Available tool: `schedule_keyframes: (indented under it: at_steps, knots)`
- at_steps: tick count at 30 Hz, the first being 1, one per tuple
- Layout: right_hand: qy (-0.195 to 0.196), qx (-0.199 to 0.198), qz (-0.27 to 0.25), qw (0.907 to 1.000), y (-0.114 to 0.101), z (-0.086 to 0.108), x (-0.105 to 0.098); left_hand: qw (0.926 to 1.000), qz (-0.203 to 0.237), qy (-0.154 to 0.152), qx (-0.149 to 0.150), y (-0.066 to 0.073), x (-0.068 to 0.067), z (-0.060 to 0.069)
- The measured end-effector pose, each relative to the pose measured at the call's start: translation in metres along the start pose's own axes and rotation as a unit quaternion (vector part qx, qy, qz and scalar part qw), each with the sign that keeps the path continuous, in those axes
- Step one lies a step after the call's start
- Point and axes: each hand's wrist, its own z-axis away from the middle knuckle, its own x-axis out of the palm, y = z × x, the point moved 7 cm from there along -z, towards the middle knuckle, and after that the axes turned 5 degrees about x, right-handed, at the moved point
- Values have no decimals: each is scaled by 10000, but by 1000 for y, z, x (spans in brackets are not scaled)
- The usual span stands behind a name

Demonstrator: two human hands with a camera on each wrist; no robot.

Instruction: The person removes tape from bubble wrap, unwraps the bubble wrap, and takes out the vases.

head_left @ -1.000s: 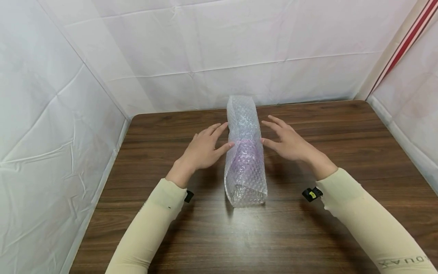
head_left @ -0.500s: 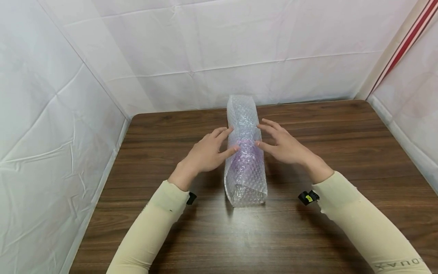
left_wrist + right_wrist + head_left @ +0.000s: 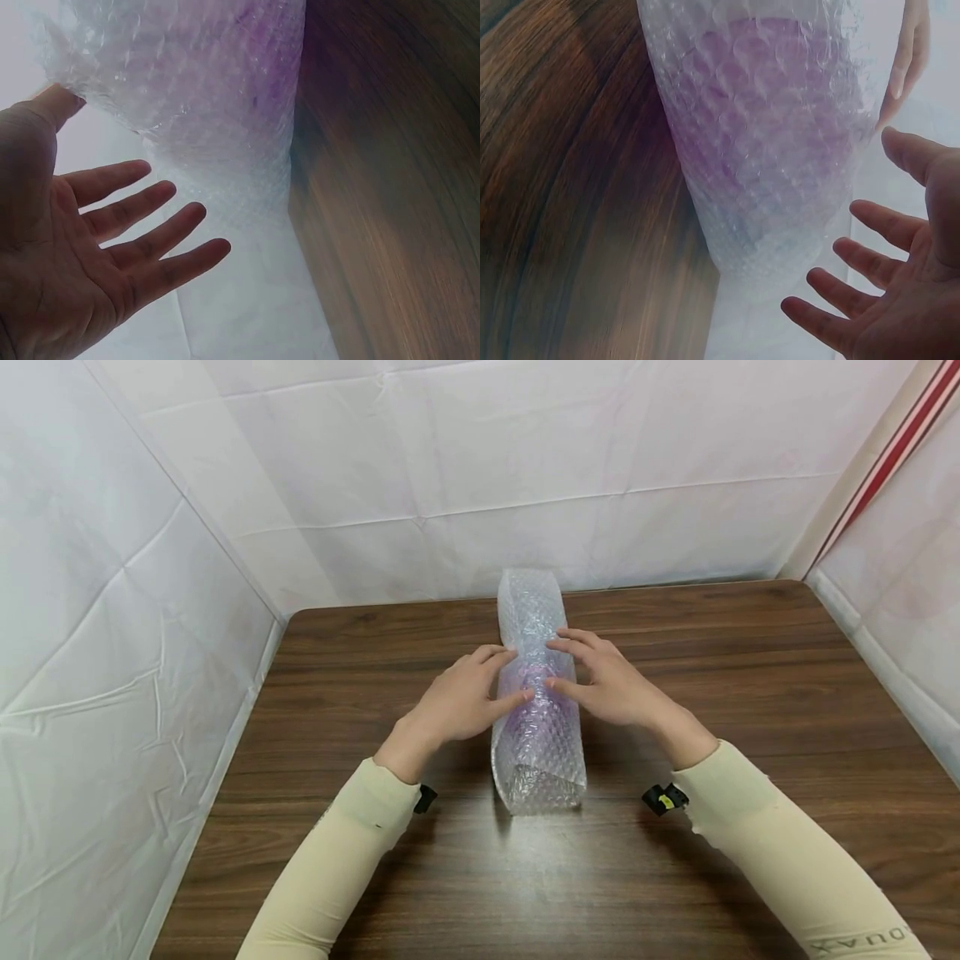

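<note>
A long bubble-wrapped bundle (image 3: 542, 735) lies on the wooden table, its length running away from me. Something purple shows faintly through the clear wrap, but its kind is hidden. From the left, my left hand (image 3: 459, 697) reaches over the bundle with fingers spread; in the left wrist view its thumb overlaps the wrap's edge, and whether it touches is unclear. My right hand (image 3: 618, 685) is over the right side, fingers spread and slightly bent. In the right wrist view that hand (image 3: 900, 277) looks apart from the bubble wrap (image 3: 765, 135).
The brown wooden table (image 3: 337, 677) ends at a back edge near the bundle's far end. White sheeting (image 3: 525, 460) hangs behind and on both sides. A red-striped post (image 3: 870, 485) stands in the back right corner.
Both hands have moved inward over the bundle and slightly nearer to me, the left one shifting right and the right one shifting left. The bundle has stayed in place.
</note>
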Motion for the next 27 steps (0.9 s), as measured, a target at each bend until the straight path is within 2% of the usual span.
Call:
schedule_keyframes:
  at_steps: [14,27]
  knots:
    - [193,-21,157,9997,-14,-2,6,9998,-126,-38,120,11,-2,1]
    - [293,208,13,9994,-13,-6,13,9995,-194,103,236,18,2,0]
